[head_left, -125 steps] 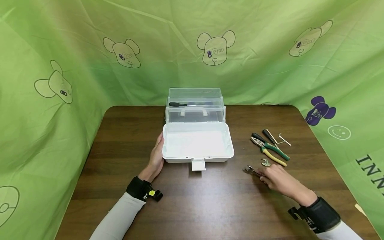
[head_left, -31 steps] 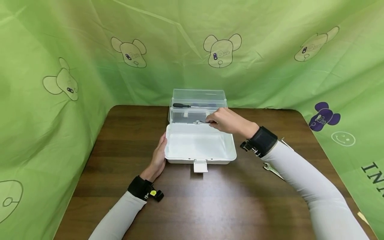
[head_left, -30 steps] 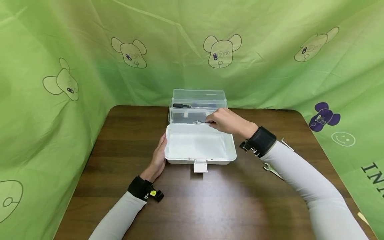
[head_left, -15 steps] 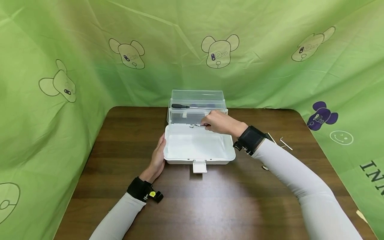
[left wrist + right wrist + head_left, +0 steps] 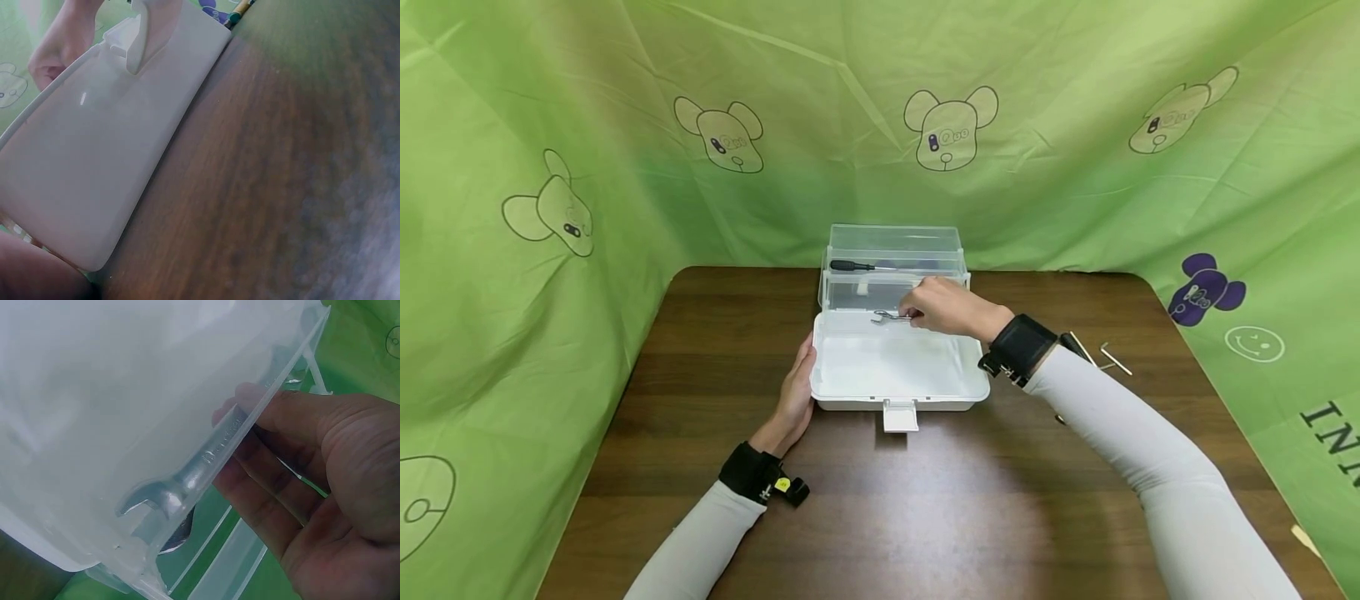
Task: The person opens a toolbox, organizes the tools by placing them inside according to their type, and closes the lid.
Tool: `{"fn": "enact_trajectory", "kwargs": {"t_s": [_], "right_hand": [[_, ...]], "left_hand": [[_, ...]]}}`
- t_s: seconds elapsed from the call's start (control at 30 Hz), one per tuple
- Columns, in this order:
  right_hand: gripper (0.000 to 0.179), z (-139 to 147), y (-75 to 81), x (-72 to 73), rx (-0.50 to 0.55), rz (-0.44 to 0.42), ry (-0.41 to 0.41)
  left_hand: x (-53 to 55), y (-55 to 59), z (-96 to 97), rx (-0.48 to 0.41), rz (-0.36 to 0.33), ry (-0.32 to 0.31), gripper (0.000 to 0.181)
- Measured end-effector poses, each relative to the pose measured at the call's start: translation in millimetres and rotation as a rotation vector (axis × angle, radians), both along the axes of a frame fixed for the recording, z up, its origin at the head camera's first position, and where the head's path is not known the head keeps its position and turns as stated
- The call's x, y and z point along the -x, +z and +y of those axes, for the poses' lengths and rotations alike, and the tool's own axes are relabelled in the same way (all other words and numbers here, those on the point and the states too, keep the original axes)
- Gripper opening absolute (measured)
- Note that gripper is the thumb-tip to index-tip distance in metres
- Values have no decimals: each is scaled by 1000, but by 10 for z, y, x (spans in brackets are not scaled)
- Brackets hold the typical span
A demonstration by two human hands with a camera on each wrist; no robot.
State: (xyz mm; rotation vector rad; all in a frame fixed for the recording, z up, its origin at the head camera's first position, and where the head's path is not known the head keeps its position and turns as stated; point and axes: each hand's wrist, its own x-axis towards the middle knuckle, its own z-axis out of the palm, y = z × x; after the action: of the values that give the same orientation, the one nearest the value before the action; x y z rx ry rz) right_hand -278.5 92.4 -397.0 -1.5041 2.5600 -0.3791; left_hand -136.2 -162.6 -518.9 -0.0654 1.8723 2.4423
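Observation:
A toolbox (image 5: 940, 405) stands opened, its white base in front and clear trays (image 5: 880, 292) stepped up behind. My right hand (image 5: 943, 304) pinches an open-end wrench (image 5: 206, 450) by the shank, close above the back of the base at the lowest clear tray. In the right wrist view the wrench head shows partly through that tray's clear wall; its other end is hidden in the hand. My left hand (image 5: 793, 392) rests along the toolbox's left side, fingers fairly straight against the wall. A black-handled screwdriver (image 5: 853, 265) lies in an upper tray.
Right of the toolbox, hex keys (image 5: 1116, 358) and a black handle (image 5: 1072, 345) lie on the wooden table (image 5: 715, 333), partly covered by my right forearm. Pliers handles (image 5: 240, 9) show in the left wrist view. A green printed cloth (image 5: 775, 200) hangs behind the table.
Since the first frame my right hand has carried the wrench from the table to the toolbox. Over the last second it has shifted slightly left and toward me. My left hand stays in place.

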Motion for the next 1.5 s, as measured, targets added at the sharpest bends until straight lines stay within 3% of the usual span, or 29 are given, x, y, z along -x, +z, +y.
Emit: {"fn": "enact_trajectory", "kwargs": {"t_s": [0.5, 0.83, 1.13, 1.5], "right_hand": [[33, -5, -16, 10, -34, 85, -27], [15, 18, -40, -14, -33, 146, -45], [11, 64, 10, -37, -30, 206, -53], [30, 222, 164, -115, 7, 256, -81]], "left_hand": [[-2, 13, 5, -1, -17, 9, 58], [14, -1, 15, -2, -5, 2, 58], [0, -18, 16, -14, 8, 1, 57], [17, -66, 0, 15, -13, 9, 58]]}}
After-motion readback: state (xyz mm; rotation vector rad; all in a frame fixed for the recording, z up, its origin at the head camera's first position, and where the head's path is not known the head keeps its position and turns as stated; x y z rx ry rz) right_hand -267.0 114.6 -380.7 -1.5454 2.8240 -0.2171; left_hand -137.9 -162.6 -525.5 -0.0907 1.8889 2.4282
